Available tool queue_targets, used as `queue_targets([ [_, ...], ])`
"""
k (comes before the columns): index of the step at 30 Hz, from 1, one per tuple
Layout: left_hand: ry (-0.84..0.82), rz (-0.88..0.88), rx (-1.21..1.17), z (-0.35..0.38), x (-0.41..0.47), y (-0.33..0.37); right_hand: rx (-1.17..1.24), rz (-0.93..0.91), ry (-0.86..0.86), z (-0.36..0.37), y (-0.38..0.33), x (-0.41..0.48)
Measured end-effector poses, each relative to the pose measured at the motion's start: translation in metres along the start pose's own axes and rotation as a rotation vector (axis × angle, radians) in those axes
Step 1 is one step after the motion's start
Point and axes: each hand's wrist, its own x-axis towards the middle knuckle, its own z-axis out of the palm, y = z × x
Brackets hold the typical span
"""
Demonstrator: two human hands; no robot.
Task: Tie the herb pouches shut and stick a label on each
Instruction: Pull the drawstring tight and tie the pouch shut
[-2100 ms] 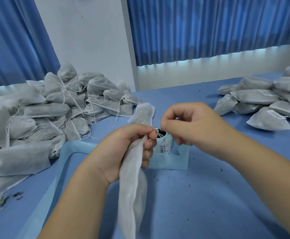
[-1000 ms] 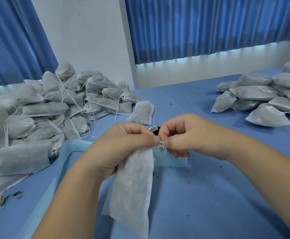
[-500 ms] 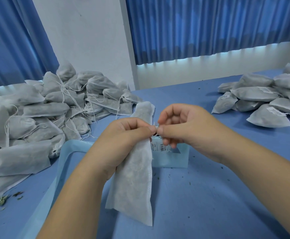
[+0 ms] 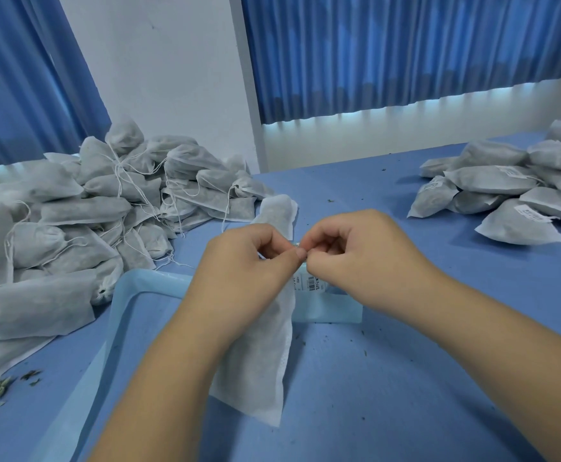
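- Head view: left hand (image 4: 242,271) and right hand (image 4: 359,258) stay pinched together on the pouch (image 4: 255,361) neck, as half a second ago; the pouch, twisted earlier, now hangs flat at centre above the bench (image 4: 405,378).
- Untied pile (image 4: 89,208) at 10 o'clock, labelled pile (image 4: 505,191) at 2; label roll (image 4: 309,283) partly covered by the hands.
- String hidden behind the fingers (image 4: 292,258).

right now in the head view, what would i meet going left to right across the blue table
heap of grey fabric pouches with loose white strings → left hand → right hand → stack of grey fabric pouches with white labels
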Motion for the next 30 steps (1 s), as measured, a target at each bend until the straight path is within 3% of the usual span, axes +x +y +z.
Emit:
queue_targets([
  [13,0.040,0.120,0.172,0.002,-0.003,0.003,0.082,0.164,-0.092,-0.006,0.001,0.002],
  [19,-0.144,-0.120,-0.285,-0.007,-0.001,0.006,0.121,0.148,-0.096,-0.009,-0.004,0.000],
  [24,-0.325,-0.328,-0.525,-0.015,-0.003,0.008,0.129,0.079,-0.115,-0.010,-0.007,-0.002],
  [30,-0.357,-0.458,-0.690,-0.015,-0.002,0.010,0.089,-0.057,0.028,-0.005,-0.003,-0.002],
])
